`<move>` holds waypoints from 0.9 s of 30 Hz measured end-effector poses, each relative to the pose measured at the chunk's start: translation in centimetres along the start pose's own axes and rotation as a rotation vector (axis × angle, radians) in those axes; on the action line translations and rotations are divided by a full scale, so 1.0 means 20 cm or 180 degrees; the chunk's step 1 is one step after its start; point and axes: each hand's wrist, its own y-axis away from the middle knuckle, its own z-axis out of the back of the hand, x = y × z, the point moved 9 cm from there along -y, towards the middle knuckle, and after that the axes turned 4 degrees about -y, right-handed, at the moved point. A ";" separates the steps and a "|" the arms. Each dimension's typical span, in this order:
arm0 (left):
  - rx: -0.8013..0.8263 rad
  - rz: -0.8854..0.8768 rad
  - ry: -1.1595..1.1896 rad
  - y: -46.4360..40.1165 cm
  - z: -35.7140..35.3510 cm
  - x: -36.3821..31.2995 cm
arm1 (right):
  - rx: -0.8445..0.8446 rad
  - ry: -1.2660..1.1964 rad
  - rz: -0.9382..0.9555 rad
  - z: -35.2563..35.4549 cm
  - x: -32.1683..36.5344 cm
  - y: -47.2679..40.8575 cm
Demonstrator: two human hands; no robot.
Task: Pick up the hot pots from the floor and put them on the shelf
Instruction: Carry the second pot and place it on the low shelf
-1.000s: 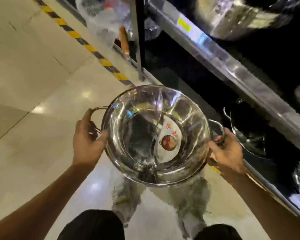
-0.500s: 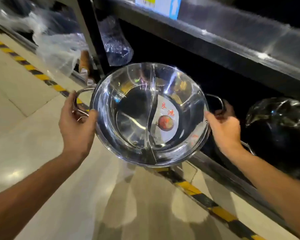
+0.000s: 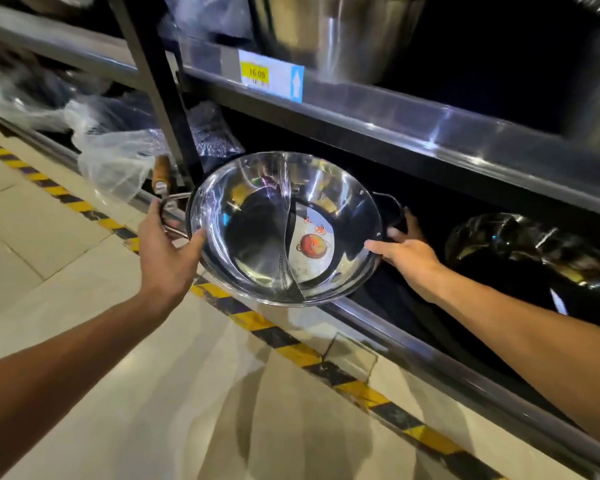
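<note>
A shiny steel hot pot (image 3: 257, 244) with a curved divider and a round red label inside hangs at the mouth of the lowest shelf bay. My left hand (image 3: 165, 251) grips its left wire handle, thumb on the rim. My right hand (image 3: 407, 252) holds the right handle, fingers reaching into the dark bay. The pot is tilted toward me, its far half past the lower shelf rail (image 3: 378, 323). A dark pot wrapped in plastic (image 3: 534, 258) sits in the same bay to the right.
The upper shelf edge (image 3: 430, 126) carries a yellow price tag (image 3: 257, 74), with large steel pots above. A black upright post (image 3: 153, 84) stands left of the pot. Bagged goods (image 3: 115, 157) fill the left bay. Yellow-black tape (image 3: 278, 334) lines the tiled floor.
Both hands have carried the pot up from over the floor and forward to the lower shelf opening. My view has risen toward the shelves.
</note>
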 end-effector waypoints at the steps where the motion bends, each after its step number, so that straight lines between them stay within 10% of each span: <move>1: 0.0071 0.0029 0.0039 0.01 -0.01 0.00 | 0.0239 0.0046 -0.0038 -0.01 -0.02 0.01; 6: 0.0473 0.0148 0.0611 0.09 -0.07 -0.02 | 0.1026 -0.0135 -0.0344 -0.05 -0.06 0.13; 27: 0.1650 0.0479 0.1344 -0.07 -0.58 -0.12 | -0.0244 0.0097 0.0164 0.10 -0.03 -0.11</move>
